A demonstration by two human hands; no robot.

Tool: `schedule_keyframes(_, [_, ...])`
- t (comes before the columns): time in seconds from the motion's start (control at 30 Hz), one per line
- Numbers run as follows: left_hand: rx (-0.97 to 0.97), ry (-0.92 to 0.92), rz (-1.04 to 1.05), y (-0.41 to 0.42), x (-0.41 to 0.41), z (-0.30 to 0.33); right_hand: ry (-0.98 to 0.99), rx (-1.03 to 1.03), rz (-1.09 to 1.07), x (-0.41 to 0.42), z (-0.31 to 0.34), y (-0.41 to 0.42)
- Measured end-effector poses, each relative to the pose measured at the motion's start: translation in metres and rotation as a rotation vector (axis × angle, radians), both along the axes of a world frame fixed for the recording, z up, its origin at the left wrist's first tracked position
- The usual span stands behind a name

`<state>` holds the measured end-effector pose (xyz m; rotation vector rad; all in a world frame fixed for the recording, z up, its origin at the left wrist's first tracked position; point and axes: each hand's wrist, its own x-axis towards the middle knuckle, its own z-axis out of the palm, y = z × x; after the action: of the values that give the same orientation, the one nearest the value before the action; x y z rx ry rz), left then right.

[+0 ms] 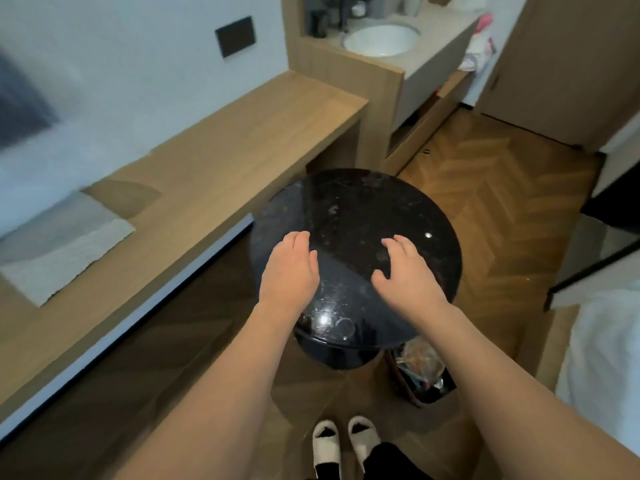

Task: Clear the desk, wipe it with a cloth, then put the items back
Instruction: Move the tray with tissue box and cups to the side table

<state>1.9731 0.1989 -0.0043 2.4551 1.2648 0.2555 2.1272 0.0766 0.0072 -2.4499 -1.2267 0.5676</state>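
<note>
Two hands hovered over one round black table [360,209]: the left hand [289,268] and right hand [408,271] both had relaxed, loosely spread fingers and grasped nothing. One grey cloth [65,247] lay flat on the long wooden desk [225,161], near its front edge toward the left end. It looked soft, light and limp, easiest pinched at a corner or bunched from the middle. One basket [422,375] of clutter stood by the table's base.
</note>
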Motion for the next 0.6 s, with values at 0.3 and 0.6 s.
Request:
schedule_keyframes(0.3, [0.000,0.029,0.427,0.032,-0.117,0.011,0.005,0.006,0.459,-0.082,0.010,0.108])
schedule_keyframes(0.6, [-0.048,0.004,0.896,-0.002,-0.267,0.003,0.037,0.019,0.887,-0.228,0.009,0.157])
